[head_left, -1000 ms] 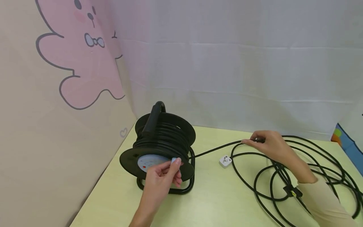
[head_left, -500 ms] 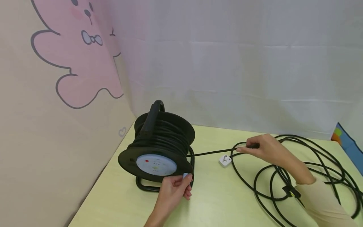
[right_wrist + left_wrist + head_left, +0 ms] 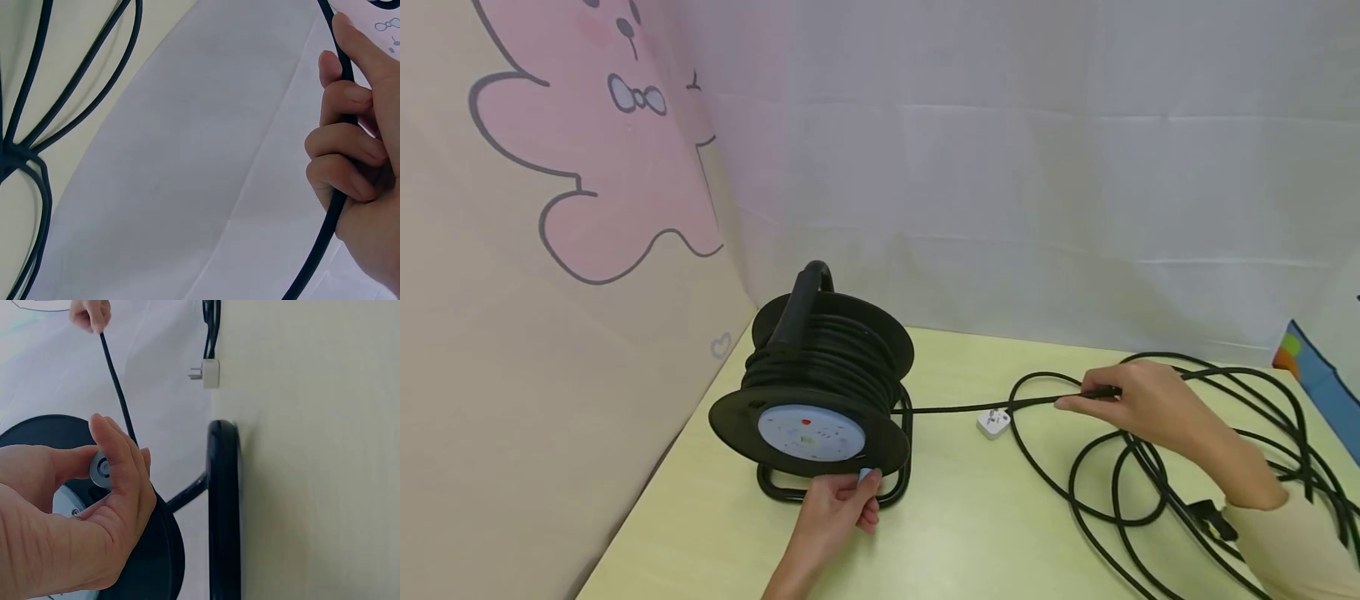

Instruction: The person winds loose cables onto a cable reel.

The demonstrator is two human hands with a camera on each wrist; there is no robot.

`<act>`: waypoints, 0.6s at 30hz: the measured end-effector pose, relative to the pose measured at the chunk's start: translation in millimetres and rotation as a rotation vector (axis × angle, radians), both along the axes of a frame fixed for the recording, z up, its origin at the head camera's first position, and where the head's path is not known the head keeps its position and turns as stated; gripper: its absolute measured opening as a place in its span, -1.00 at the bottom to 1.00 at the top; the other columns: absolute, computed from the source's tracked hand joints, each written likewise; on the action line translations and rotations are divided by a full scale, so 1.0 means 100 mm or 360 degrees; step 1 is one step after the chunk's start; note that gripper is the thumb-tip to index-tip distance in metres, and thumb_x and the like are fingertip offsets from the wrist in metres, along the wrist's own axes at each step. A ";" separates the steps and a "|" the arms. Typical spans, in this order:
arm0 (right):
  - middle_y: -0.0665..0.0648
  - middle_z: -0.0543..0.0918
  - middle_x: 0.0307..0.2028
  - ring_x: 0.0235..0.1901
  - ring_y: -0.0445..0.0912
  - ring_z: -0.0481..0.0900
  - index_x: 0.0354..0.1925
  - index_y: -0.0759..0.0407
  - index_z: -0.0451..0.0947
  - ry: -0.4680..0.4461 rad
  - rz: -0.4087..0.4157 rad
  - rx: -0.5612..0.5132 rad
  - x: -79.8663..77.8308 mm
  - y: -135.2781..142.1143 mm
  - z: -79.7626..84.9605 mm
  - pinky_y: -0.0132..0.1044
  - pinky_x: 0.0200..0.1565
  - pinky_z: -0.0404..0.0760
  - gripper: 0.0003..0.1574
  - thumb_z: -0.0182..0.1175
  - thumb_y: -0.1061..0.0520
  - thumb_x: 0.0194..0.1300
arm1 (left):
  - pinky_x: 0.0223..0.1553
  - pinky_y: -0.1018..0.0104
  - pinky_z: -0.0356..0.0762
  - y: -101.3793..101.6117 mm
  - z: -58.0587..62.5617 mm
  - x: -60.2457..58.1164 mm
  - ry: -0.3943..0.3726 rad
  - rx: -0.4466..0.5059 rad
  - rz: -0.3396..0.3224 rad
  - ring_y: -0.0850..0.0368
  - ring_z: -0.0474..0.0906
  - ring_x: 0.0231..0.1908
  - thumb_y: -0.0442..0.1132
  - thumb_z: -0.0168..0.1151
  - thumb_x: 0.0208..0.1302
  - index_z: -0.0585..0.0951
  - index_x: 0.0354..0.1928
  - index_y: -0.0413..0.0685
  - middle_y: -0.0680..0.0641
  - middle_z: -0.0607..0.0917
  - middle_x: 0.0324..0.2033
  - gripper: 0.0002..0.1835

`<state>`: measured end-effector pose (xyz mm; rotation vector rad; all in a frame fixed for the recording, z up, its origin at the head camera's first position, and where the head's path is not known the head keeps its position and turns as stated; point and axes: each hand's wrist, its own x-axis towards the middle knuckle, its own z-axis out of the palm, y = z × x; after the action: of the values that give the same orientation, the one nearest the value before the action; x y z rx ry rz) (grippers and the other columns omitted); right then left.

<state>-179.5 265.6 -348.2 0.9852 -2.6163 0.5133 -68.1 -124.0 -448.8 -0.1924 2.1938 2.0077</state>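
A black cable reel [image 3: 733, 425] with a round pale-blue socket panel [image 3: 812, 435] stands on the table at the left in the head view. My left hand [image 3: 831, 510] pinches the small pale-blue crank knob [image 3: 100, 469] at the lower rim of the reel's front disc. From the wound drum a taut black cable [image 3: 951, 409] runs right to my right hand [image 3: 1157, 408]. In the right wrist view, fingers [image 3: 340, 144] curl round this cable, with the thumb lying along it. Part of the knob is hidden behind the left fingers.
A white plug [image 3: 994, 424] lies on the pale yellow table [image 3: 955, 517] between reel and right hand. Loose cable loops [image 3: 1075, 483] spread over the right side, with a black tie [image 3: 1212, 518] round some of them. Behind hangs a white cloth [image 3: 1000, 208].
The reel's disc and panel have turned, the red switch going from lower left to the top. My left hand followed the knob down, then left. My right hand dipped left, then moved right.
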 end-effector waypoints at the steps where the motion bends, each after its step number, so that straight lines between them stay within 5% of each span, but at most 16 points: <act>1: -0.36 0.53 -0.59 -0.67 -0.47 0.24 -0.51 -0.20 0.63 0.0024 -0.0004 0.0008 0.01 0.03 0.00 -0.45 -0.61 0.32 -0.75 0.56 -0.06 0.12 | -0.47 0.37 0.71 -0.03 -0.01 0.00 -0.0016 -0.0016 0.0007 0.22 0.61 -0.58 -0.13 0.28 0.48 0.67 -0.27 -0.49 -0.04 0.67 -0.57 -0.58; 9: -0.39 0.43 -0.62 -0.67 -0.46 0.16 -0.52 -0.30 0.59 0.0176 -0.0152 0.0057 0.11 0.32 0.07 -0.44 -0.63 0.19 -0.71 0.56 -0.16 0.07 | -0.45 0.37 0.71 -0.23 -0.10 0.04 -0.0121 0.0004 0.0104 0.21 0.62 -0.57 -0.14 0.26 0.49 0.68 -0.19 -0.51 -0.06 0.68 -0.54 -0.59; 18: -0.35 0.37 -0.66 -0.68 -0.42 0.18 -0.54 -0.13 0.64 0.0242 -0.0376 -0.0020 0.25 0.77 0.12 -0.47 -0.62 0.17 -0.73 0.59 -0.04 0.06 | -0.46 0.37 0.69 -0.54 -0.14 0.06 -0.0234 -0.0028 0.0311 0.19 0.60 -0.56 -0.16 0.24 0.50 0.68 -0.22 -0.50 -0.04 0.65 -0.56 -0.60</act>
<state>-154.0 342.6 -336.0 0.6697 -2.5433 0.3806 -62.6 -178.4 -462.7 -0.5587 2.1749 1.9982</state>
